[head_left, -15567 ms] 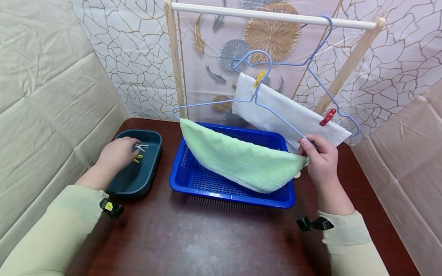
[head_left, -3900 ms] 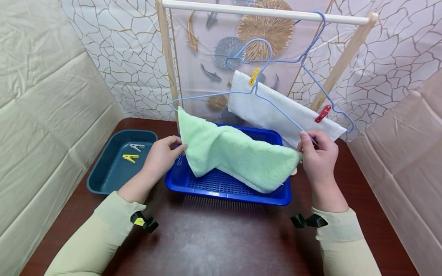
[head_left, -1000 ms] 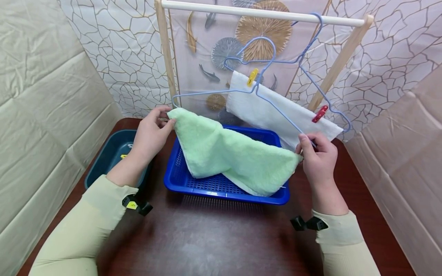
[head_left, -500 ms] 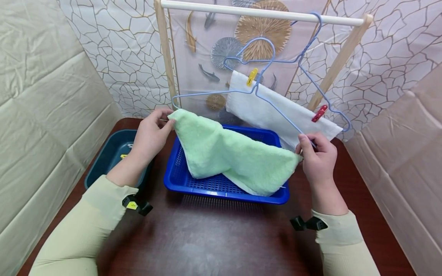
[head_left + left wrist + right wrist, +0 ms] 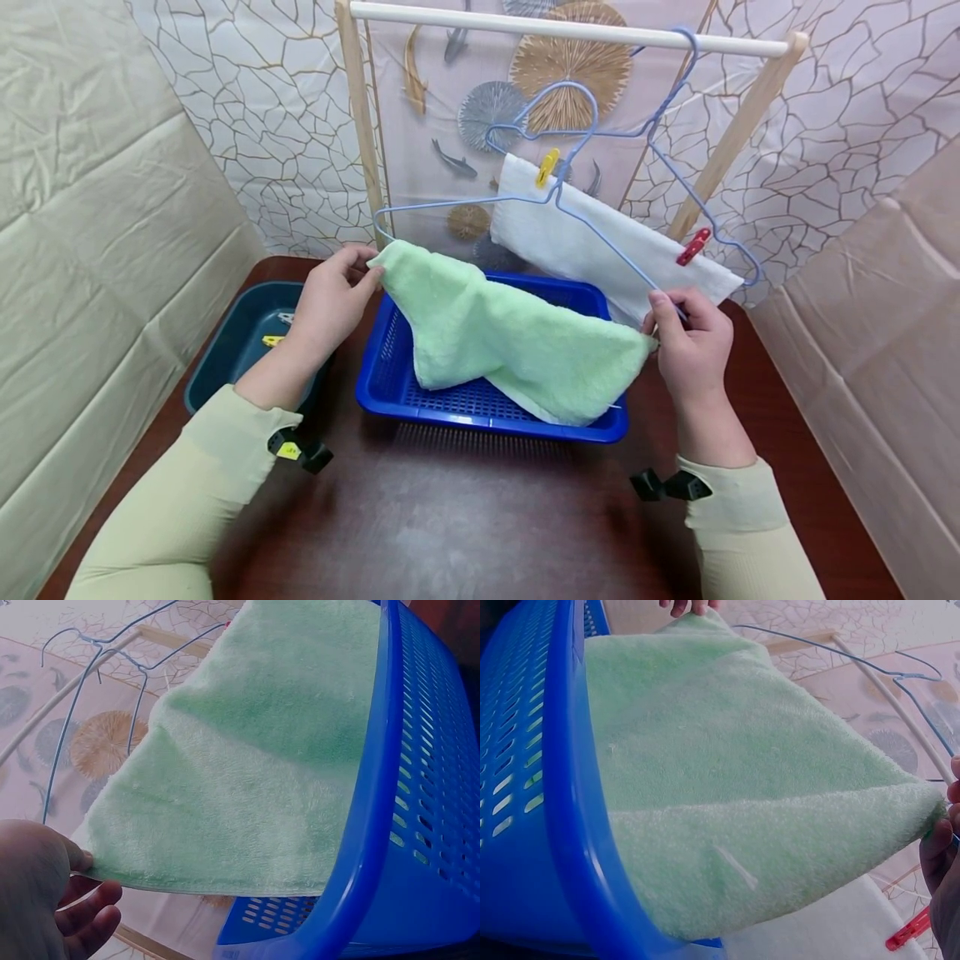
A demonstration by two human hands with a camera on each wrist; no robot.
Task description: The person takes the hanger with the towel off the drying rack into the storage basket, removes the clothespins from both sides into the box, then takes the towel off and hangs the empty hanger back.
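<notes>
A pale green towel (image 5: pixel 525 333) is draped over a blue wire hanger (image 5: pixel 607 242), its lower part hanging into the blue basket (image 5: pixel 487 425). My left hand (image 5: pixel 332 292) pinches the towel's upper left corner, close to the hanger's left end; the left wrist view shows the thumb (image 5: pixel 82 859) on that corner. My right hand (image 5: pixel 696 346) grips the hanger's right end together with the towel's right corner. The lower bar of the hanger is hidden by the towel. The hanger's hook stands free, below the rack's rail (image 5: pixel 562 27).
A second blue hanger (image 5: pixel 682 179) hangs from the rail with a white towel (image 5: pixel 585 225), a yellow clothespin (image 5: pixel 548 167) and a red clothespin (image 5: pixel 694 247) on it. At left, a dark teal tray (image 5: pixel 217 358) holds a white clothespin (image 5: pixel 286 318) and a yellow clothespin (image 5: pixel 272 341).
My left hand has gone from the tray to the towel's left edge, then up to its upper corner. Since half a second ago it has lowered slightly with the corner. My right hand keeps its grip.
</notes>
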